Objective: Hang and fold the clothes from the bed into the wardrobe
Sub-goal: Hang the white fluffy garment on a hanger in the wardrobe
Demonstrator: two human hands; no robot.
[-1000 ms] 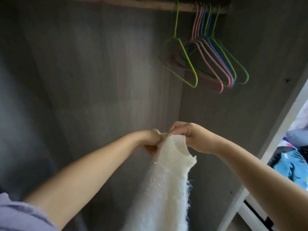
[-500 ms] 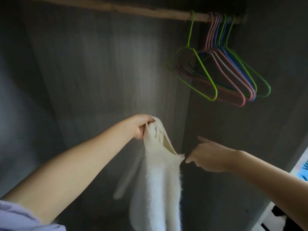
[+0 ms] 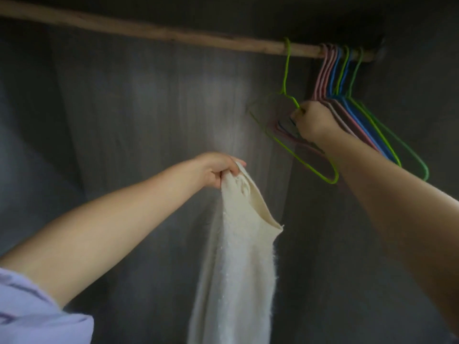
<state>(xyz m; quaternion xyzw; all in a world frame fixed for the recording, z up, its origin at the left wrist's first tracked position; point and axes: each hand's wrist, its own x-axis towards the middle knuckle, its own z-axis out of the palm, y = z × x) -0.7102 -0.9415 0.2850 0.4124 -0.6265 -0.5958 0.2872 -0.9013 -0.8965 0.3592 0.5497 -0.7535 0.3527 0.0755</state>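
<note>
One soft, limp white knit sweater (image 3: 238, 256) hangs from the left hand (image 3: 218, 170) pinching its neckline, best held there, while the right hand (image 3: 313, 121) grips a green hanger (image 3: 288, 78) near the wooden rail's (image 3: 149, 31) right end.

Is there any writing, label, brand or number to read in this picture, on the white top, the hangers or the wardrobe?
None can be read.
White top, held by the left hand: no tag or print shows.
Green hanger, gripped by the right hand: bare wire, no mark.
Rail and wardrobe wall: plain, no sign.
Lilac sleeve: faint stripes only, no letters.
</note>
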